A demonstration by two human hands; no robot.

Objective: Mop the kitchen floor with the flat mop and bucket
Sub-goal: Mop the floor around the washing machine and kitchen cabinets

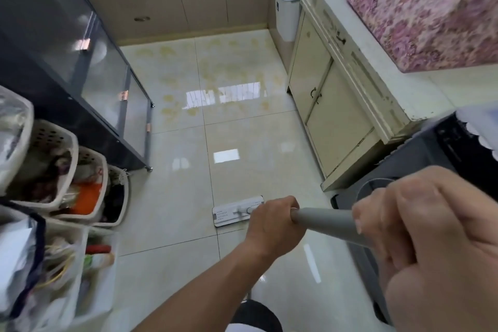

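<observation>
Both of your hands grasp the grey mop handle (326, 219): left hand (272, 224) lower down the pole, right hand (431, 237) wrapped round its upper end, close to the camera. The white flat mop head (231, 212) lies flat on the glossy tiled floor (175, 197), between the basket rack (80, 180) and the cream cabinet (336, 121).

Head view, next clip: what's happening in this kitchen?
A person is mopping the tiled floor. Both hands grip the grey mop handle: the left hand lower down, the right hand nearer the camera. The white flat mop head lies on the tiles between the baskets and the cream cabinet.
</observation>
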